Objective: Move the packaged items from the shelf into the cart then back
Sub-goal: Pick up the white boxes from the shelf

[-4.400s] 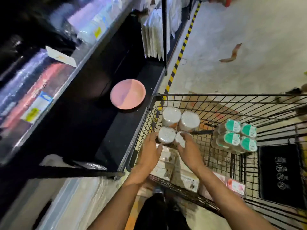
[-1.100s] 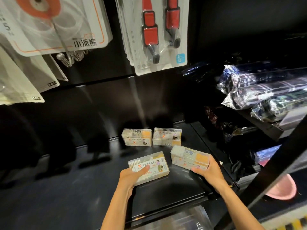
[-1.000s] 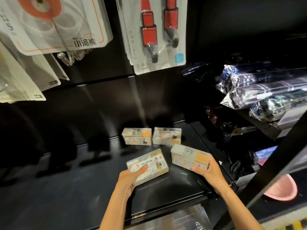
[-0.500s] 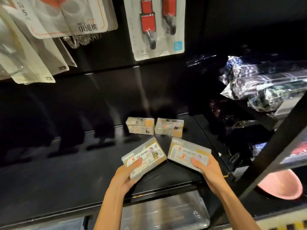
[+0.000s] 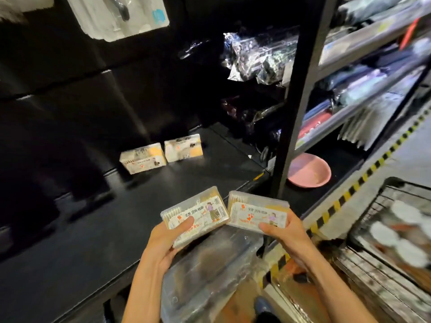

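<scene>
My left hand (image 5: 166, 243) grips a clear plastic box of cotton swabs (image 5: 198, 212) with a printed label, held in the air in front of the black shelf (image 5: 98, 229). My right hand (image 5: 283, 234) grips a second, matching box (image 5: 256, 210) beside the first. Two more such boxes (image 5: 142, 157) (image 5: 183, 148) stand side by side at the back of the shelf. The wire cart (image 5: 394, 250) shows at the lower right, blurred, with white-lidded jars (image 5: 405, 231) inside.
A black upright post (image 5: 296, 94) divides the shelving. A pink bowl (image 5: 309, 170) lies on the low shelf right of the post. Wrapped goods (image 5: 254, 54) fill the shelves behind. A clear plastic bin (image 5: 205, 273) sits under my hands. Yellow-black tape (image 5: 349, 194) edges the floor.
Both hands have lifted their boxes off the shelf and drawn them back toward me. The view has swung right, bringing the cart into sight.
</scene>
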